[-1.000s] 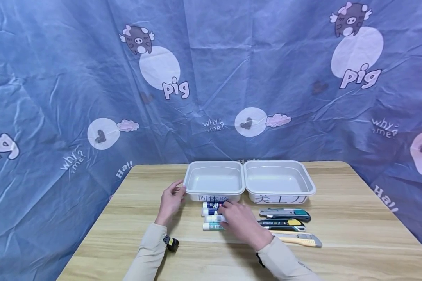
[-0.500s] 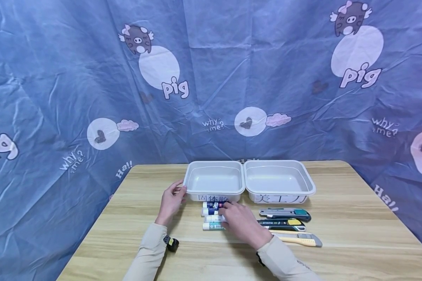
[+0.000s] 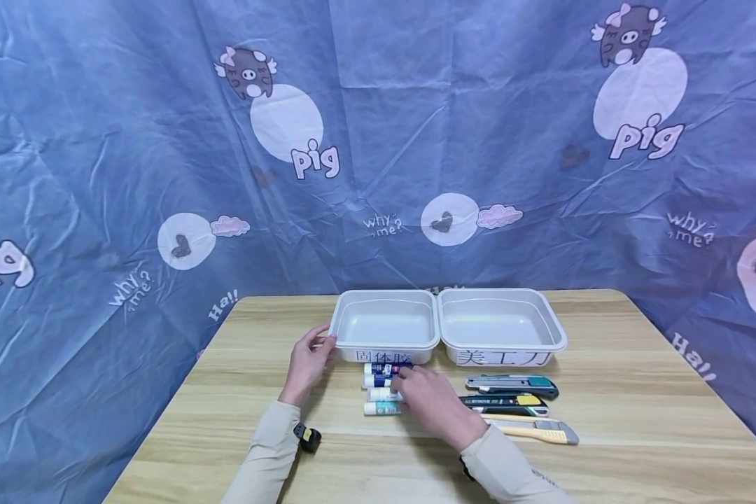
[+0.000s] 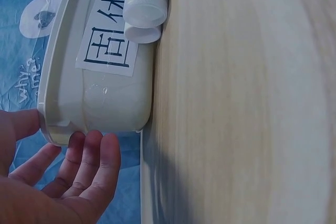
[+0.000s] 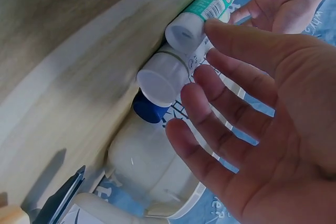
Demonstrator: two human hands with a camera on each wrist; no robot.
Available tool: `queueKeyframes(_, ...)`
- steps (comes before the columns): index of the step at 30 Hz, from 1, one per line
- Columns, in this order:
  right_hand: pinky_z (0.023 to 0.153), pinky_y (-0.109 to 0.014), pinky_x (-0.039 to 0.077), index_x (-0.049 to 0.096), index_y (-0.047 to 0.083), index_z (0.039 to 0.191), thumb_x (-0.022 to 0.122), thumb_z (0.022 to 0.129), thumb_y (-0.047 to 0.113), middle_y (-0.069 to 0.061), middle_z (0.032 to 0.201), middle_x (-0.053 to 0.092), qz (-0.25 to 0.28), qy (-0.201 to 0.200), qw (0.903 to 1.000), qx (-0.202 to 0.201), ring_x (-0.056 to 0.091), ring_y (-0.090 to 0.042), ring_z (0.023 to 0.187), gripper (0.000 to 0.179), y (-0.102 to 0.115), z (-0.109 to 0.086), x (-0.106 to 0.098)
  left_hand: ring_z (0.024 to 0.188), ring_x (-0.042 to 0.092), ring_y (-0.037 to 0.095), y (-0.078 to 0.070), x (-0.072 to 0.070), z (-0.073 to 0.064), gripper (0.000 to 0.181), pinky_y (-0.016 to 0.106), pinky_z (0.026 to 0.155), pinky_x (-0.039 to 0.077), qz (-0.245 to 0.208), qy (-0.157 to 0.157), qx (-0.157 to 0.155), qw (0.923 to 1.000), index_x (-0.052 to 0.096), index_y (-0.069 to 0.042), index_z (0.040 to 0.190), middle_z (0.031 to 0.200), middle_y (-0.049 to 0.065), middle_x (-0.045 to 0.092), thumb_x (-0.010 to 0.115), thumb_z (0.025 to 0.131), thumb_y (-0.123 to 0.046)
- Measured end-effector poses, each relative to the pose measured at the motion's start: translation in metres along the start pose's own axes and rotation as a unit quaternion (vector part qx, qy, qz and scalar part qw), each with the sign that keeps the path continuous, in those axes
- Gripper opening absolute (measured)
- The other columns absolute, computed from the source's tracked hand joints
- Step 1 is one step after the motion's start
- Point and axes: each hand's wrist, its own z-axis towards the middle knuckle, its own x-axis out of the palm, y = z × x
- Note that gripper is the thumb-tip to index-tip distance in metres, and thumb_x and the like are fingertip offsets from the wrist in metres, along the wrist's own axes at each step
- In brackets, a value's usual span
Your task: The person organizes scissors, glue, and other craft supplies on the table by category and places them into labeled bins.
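Observation:
My left hand grips the rim corner of the left white plastic tray, thumb over the lip and fingertips against the end wall in the left wrist view. My right hand lies over a row of glue sticks in front of that tray. Its loosely bent fingers partly hide them. A green-labelled glue stick is nearest me, with my thumb tip at its end. Behind it lie a white glue stick and two dark blue ones, including the far blue glue stick.
A second white tray stands directly right of the first; both carry paper labels with characters. Several utility knives lie before it: a grey-and-teal knife, a black-and-yellow knife and a yellow knife. A blue printed cloth hangs behind the table.
My right hand has shifted very slightly over the glue sticks. The left hand, trays and knives stay where they were.

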Motion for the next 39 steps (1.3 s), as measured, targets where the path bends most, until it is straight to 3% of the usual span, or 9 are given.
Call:
queueKeyframes(13, 0.048, -0.028, 0.042, 0.067, 0.017, 0.071, 0.081, 0.076, 0.004, 0.006, 0.071, 0.061, 0.008, -0.002, 0.9996, -0.027, 0.05, -0.009, 0.058, 0.02, 0.007, -0.002, 0.001, 0.086, 0.071, 0.026, -0.001, -0.001, 0.0, 0.039, 0.043, 0.075, 0.063, -0.008, 0.002, -0.005, 1.0, 0.061, 0.001, 0.137, 0.104, 0.018, 0.07, 0.066, 0.1, -0.012)
queueKeyframes(23, 0.05, -0.026, 0.045, 0.072, 0.017, 0.075, 0.083, 0.079, 0.007, 0.007, 0.065, 0.061, 0.038, 0.023, 0.9986, -0.029, 0.051, -0.007, 0.057, 0.015, 0.011, -0.003, -0.003, 0.095, 0.072, 0.03, -0.001, -0.002, 0.001, 0.041, 0.043, 0.08, 0.062, -0.016, 0.01, -0.004, 0.9998, 0.059, 0.003, 0.138, 0.118, 0.027, 0.068, 0.065, 0.101, -0.011)
queueKeyframes(28, 0.051, -0.027, 0.046, 0.072, 0.017, 0.077, 0.084, 0.078, 0.007, 0.005, 0.065, 0.063, 0.037, 0.026, 0.9984, -0.033, 0.052, -0.008, 0.057, 0.015, 0.012, -0.003, -0.003, 0.098, 0.072, 0.025, 0.0, -0.002, 0.001, 0.04, 0.044, 0.084, 0.062, -0.028, 0.015, -0.001, 0.9995, 0.058, 0.005, 0.138, 0.129, 0.029, 0.064, 0.063, 0.101, -0.008)
queueKeyframes(39, 0.051, -0.027, 0.044, 0.071, 0.017, 0.079, 0.084, 0.081, 0.013, 0.006, 0.066, 0.062, 0.038, 0.035, 0.9982, -0.03, 0.05, -0.007, 0.057, 0.014, 0.01, -0.003, -0.002, 0.101, 0.071, 0.022, -0.002, -0.002, 0.001, 0.041, 0.046, 0.086, 0.061, -0.03, 0.021, -0.002, 0.9993, 0.056, 0.005, 0.14, 0.132, 0.029, 0.062, 0.062, 0.102, -0.008)
